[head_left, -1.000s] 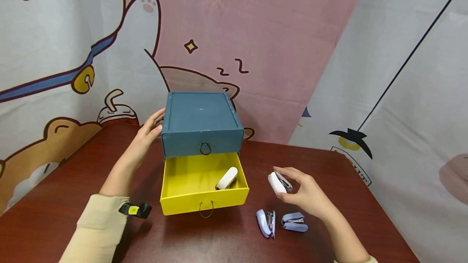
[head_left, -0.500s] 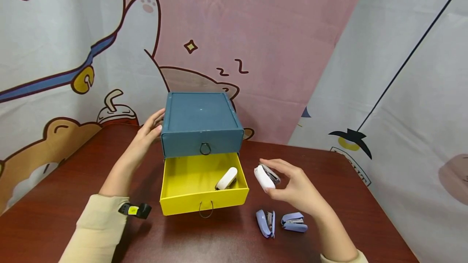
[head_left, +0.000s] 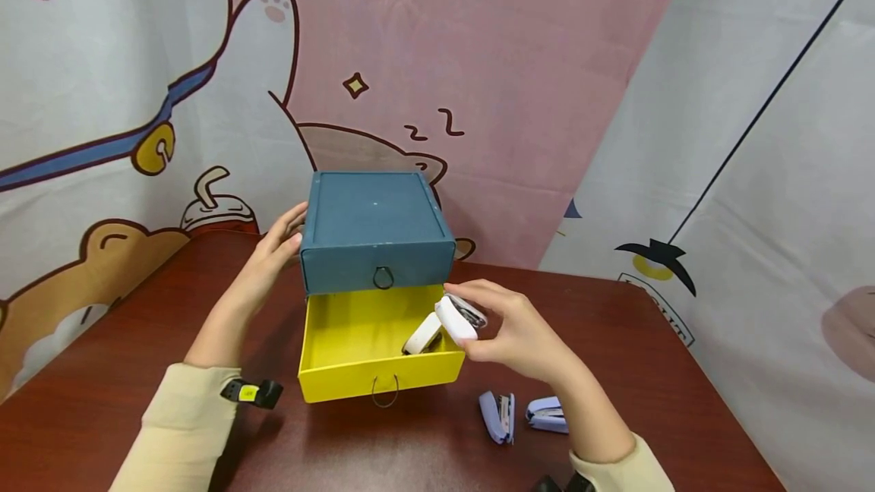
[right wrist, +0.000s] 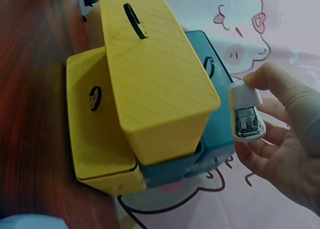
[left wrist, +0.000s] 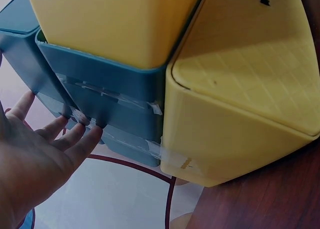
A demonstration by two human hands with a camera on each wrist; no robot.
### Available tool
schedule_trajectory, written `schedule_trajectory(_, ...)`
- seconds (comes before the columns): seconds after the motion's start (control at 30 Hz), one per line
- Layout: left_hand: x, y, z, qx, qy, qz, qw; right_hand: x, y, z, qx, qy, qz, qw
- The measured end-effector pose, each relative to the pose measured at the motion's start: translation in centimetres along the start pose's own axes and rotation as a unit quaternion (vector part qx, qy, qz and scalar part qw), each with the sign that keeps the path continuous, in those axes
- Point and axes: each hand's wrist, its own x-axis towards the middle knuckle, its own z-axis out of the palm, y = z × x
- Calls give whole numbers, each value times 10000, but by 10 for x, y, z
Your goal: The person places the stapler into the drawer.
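Note:
My left hand (head_left: 270, 257) rests its outstretched fingertips on the left side of a small blue drawer cabinet (head_left: 376, 207). A yellow drawer (head_left: 342, 384) is pulled out beneath the blue top drawer. Inside it, toward the right, lies a white stapler (head_left: 420, 336). My right hand (head_left: 513, 332) pinches another white stapler (head_left: 453, 319) between thumb and fingers, over the drawer's right edge. In the right wrist view, the metal inside of that held stapler (right wrist: 246, 121) faces the camera. The held one partly covers the one in the drawer in the head view.
Two light-purple staplers, an upright one (head_left: 497, 417) and a sideways one (head_left: 545, 414), lie on the brown table (head_left: 383, 454) right of the drawer. My right forearm partly covers the second. Another yellow drawer (right wrist: 100, 134) sits below, pushed in. A cartoon-printed cloth (head_left: 513, 97) hangs behind.
My right hand has carried the white stapler leftward from above the table to the drawer's right edge. The left hand has stayed at the cabinet's side.

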Motion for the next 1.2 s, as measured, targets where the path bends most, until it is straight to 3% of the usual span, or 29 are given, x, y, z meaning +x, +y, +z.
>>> schedule_trajectory(0.3, 0, -1, -1, 27, -27, 32, 10000, 24, -8, 11, 37, -551, -173, 9983)
schedule_trajectory(0.73, 1, -1, -1, -15, -6, 41, 10000, 43, -8, 30, 399, -1309, 163, 9905)
schedule_trajectory(0.97, 0, -1, -1, -40, -21, 42, 10000, 49, -4, 40, 612, -1459, 431, 9865)
schedule_trajectory(1.2, 0, 0, -1, -56, -11, 14, 10000, 52, -4, 47, 294, -1570, 474, 9860)
